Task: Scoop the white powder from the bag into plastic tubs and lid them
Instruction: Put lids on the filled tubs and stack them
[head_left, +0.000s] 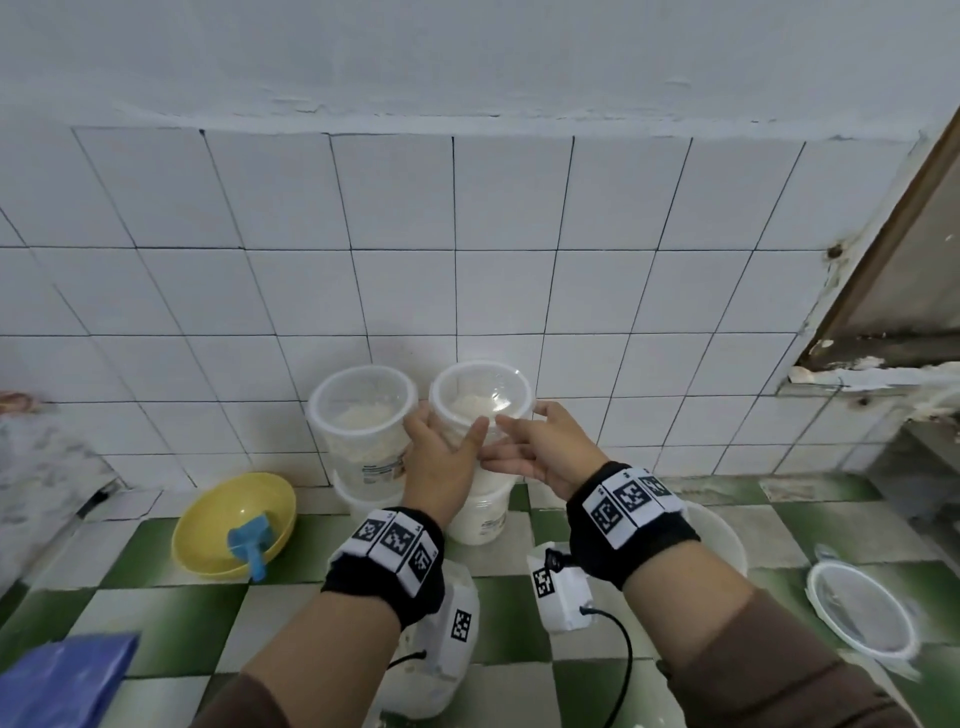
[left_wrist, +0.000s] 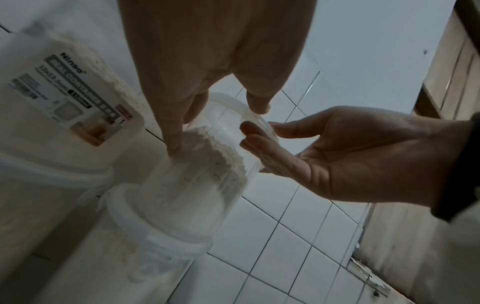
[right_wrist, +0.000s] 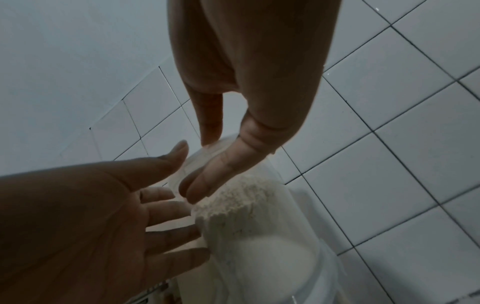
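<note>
Lidded tub (head_left: 480, 410) of white powder (head_left: 470, 402) sits atop a second powder-filled tub (head_left: 480, 512), stacked against the tiled wall (head_left: 467, 234) at the back of the green/white checkered counter (head_left: 182, 597). Clear lid (head_left: 483, 382) is on the upper tub. Powder inside is heaped, sloping to one side, well short of the rim.

Left hand (head_left: 441, 462) – fingers straight, loosely spread, laid against the tub's left side; not clenched, nothing grasped. In the left wrist view a fingertip (left_wrist: 176, 150) touches the wall at powder level. Right hand (head_left: 540, 452) – palm turned toward the tub, fingers relaxed & extended at the right side near the rim; thumb behind the rim. Also released, not gripping. Whether the right fingers actually touch the plastic: can't tell.

Just left, touching or nearly so, another stack: upper tub (head_left: 363, 415) w/ powder, printed label low on its side, on a lower tub mostly hidden. Further left a yellow bowl (head_left: 234, 514) tilted on the counter w/ a blue scoop (head_left: 252, 540) resting in it. Spare lid (head_left: 862, 610) lies flat at right. A blue item (head_left: 67, 675) at bottom-left corner – unclear what. Both wrists wear black bands w/ marker tags; white camera units hang beneath.
</note>
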